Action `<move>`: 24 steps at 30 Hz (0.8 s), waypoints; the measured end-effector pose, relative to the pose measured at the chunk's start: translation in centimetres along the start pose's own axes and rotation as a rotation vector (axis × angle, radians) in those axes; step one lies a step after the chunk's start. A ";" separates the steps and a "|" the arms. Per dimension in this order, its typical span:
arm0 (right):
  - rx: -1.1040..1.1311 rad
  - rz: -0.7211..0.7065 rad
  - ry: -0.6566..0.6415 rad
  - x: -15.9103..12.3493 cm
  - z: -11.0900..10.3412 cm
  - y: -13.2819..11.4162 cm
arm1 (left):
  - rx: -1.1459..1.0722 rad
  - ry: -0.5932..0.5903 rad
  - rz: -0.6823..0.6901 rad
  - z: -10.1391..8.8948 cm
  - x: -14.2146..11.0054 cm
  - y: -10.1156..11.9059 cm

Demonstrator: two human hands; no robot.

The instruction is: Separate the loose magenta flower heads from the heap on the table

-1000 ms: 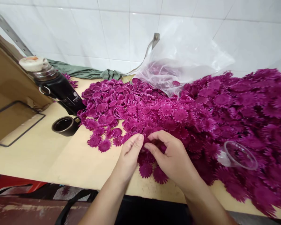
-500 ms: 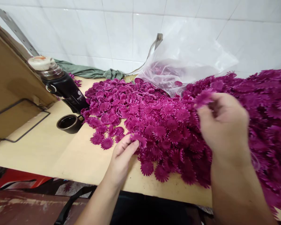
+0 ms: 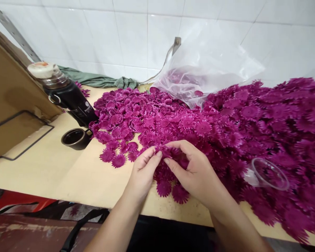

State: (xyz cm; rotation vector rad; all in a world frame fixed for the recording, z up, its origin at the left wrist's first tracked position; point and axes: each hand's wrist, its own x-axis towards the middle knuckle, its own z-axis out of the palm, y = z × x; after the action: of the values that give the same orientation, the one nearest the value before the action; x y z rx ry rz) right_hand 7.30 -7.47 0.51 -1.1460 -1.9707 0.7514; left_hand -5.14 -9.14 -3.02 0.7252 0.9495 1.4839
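My left hand [image 3: 146, 163] pinches a magenta artificial flower [image 3: 163, 149] between thumb and fingertips, just above the near edge of the flower heap. From the other side my right hand [image 3: 190, 164] meets it, its thumb and index finger closed at the same flower. Whether one flower or two stacked layers sit between the fingertips I cannot tell. Around and behind both hands spreads a large heap of magenta flower heads [image 3: 186, 122]. A clear plastic cup [image 3: 270, 175] lies on the heap to the right of my right forearm.
A black thermos flask [image 3: 68, 96] leans at the left, with a dark mug [image 3: 76, 138] of dark liquid before it. A clear plastic bag [image 3: 199, 73] rests behind the heap. Cardboard [image 3: 18, 98] and a wire frame [image 3: 28, 147] stand far left on the tan table [image 3: 55, 175].
My right hand has moved left and down from above the heap, bringing its flower to the left hand's. The clear cup, earlier hidden mostly behind my right arm, now shows.
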 end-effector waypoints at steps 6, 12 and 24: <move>0.040 0.037 0.042 -0.3 0.2 0.2 | 0.097 -0.014 0.062 -0.2 0.7 0.0; 0.209 0.036 -0.056 0.2 0.9 0.2 | 0.092 0.043 -0.033 -0.4 0.7 -0.1; 0.115 0.103 0.600 2.0 -2.8 2.1 | 0.355 -0.086 0.167 -0.3 -0.3 0.5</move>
State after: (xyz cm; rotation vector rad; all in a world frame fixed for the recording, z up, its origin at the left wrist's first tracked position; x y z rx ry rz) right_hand 9.90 -4.36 1.06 -1.2342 -1.3615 0.4863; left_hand -5.61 -9.47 -2.73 1.1397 1.1221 1.4288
